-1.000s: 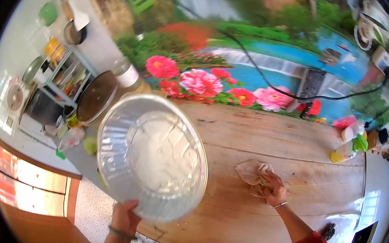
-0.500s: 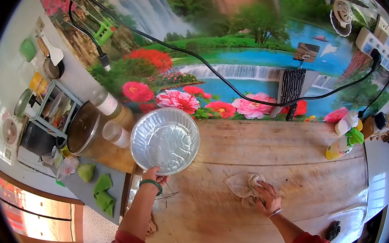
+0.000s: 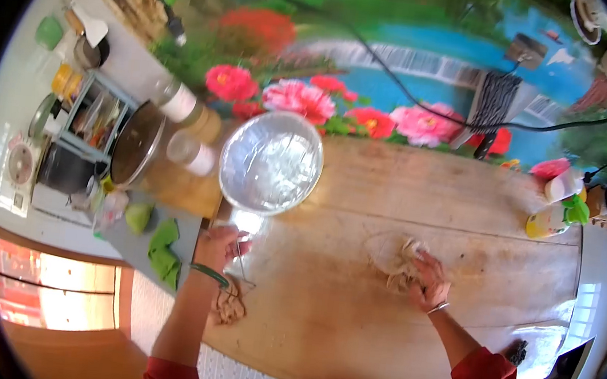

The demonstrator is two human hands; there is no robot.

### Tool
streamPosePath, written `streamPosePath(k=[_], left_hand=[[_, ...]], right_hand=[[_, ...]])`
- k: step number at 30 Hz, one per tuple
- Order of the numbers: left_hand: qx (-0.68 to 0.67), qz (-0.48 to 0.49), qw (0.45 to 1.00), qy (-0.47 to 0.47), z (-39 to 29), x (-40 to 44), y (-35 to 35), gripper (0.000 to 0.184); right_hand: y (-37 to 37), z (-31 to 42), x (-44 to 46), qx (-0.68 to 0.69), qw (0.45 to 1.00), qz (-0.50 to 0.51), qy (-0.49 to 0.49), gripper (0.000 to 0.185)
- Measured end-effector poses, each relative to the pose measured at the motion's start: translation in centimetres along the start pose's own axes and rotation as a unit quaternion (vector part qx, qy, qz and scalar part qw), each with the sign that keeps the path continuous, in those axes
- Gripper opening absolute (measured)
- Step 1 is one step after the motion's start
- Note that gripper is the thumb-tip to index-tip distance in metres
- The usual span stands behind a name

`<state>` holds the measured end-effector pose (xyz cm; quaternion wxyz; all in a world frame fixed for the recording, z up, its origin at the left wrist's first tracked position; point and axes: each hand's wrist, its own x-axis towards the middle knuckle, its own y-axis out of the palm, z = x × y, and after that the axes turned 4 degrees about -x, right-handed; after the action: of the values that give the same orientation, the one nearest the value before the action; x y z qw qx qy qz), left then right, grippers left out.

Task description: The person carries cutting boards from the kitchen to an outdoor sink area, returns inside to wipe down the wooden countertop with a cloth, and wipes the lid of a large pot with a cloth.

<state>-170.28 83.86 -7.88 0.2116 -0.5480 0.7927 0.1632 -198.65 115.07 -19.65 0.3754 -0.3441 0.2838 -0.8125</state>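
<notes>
My left hand (image 3: 219,247) is at the table's left edge, its fingers closed on a thin metal wire piece (image 3: 240,265) whose full shape is unclear. Just below lies a crumpled brown cloth (image 3: 231,308). Beyond that hand, apart from it, a round shiny metal basin (image 3: 271,163) sits at the back left of the wooden table (image 3: 334,324). Over to the right, my right hand (image 3: 430,280) presses on a pale, bunched cloth (image 3: 393,260), with its fingers curled on the cloth's right part.
Left of the basin are jars (image 3: 190,153), a large dark pot (image 3: 138,146) and a rack (image 3: 97,115). A green cloth (image 3: 164,253) and a green fruit (image 3: 138,217) lie on the grey side surface. Spray bottle (image 3: 549,222) at back right; black cable (image 3: 401,89) across the wall.
The basin went from my left hand to the back left of the table, and that hand let go of it and came back to the wire piece. My right hand stays on the pale cloth.
</notes>
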Motion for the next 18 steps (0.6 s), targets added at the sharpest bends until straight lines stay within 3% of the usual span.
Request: streamPosePath(k=[1, 2, 5, 7, 11, 13, 15, 17, 18], left_hand=[[0.020, 0.021, 0.992, 0.121, -2.9, -1.9, 1.6, 0.015], [0.137, 0.060, 0.974, 0.169, -3.6, -0.2, 1.6, 0.013], [0.319, 0.079, 0.895, 0.301, -4.9, 6.2, 3.1, 0.021], [0.416, 0.094, 0.840, 0.337, -5.7, 8.1, 5.6, 0.022], [0.475, 0.075, 0.843, 0.242, -3.0, 12.0, 5.7, 0.029], [0.510, 0.025, 0.756, 0.409, -1.7, 11.5, 4.7, 0.042], [0.476, 0.054, 0.737, 0.476, -1.0, 9.3, 2.2, 0.050], [0.475, 0.013, 0.760, 0.443, 1.2, 6.4, -1.2, 0.053], [0.439, 0.018, 0.821, 0.365, 2.3, 4.1, -3.0, 0.053]], right_hand=[[0.2, 0.6, -0.3, 0.005, 1.000, 0.002, 0.011, 0.041], [0.2, 0.5, 0.0, -0.002, 1.000, -0.013, 0.017, 0.042], [0.7, 0.2, -0.1, -0.006, 1.000, -0.018, 0.015, 0.041], [0.6, 0.4, -0.1, -0.006, 1.000, -0.016, 0.018, 0.041], [1.2, 0.0, -0.4, 0.005, 1.000, -0.007, 0.030, 0.043], [1.3, -0.1, -0.4, 0.000, 1.000, -0.003, 0.027, 0.042], [1.3, 0.0, -0.2, -0.012, 1.000, -0.002, 0.027, 0.042], [0.7, -0.1, -0.3, 0.018, 1.000, -0.015, 0.021, 0.041], [0.6, -0.1, -0.3, 0.008, 1.000, -0.012, 0.025, 0.041]])
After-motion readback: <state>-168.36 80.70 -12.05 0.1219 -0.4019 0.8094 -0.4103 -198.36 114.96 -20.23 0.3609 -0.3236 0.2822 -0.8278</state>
